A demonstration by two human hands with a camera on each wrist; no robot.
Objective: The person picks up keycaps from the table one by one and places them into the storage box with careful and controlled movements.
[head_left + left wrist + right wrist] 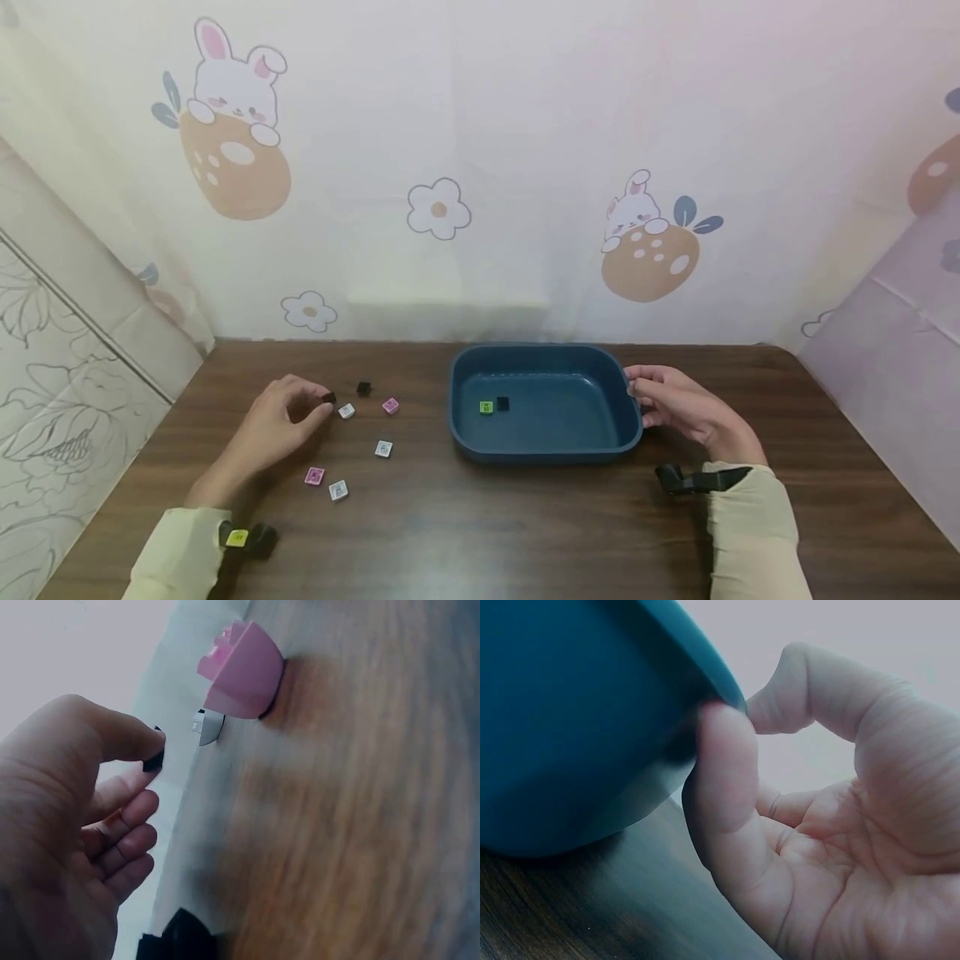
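Observation:
In the head view my left hand (273,425) pinches a small black block (329,398) between thumb and index fingertip, just over the table. The left wrist view shows that black block (154,754) at the fingertips. Beside this hand lie a white block (346,411), another black block (363,388) and a pink block (391,406). At the right, my right hand (686,404) grips the right rim of a dark blue tray (543,456). Inside the tray sit a lime green block (486,407) and a black block (503,404), side by side.
Nearer the front lie another pink block (314,476) and two white blocks, one further forward (339,490) and one nearer the tray (383,449). A patterned curtain (517,167) hangs behind the brown wooden table (480,533).

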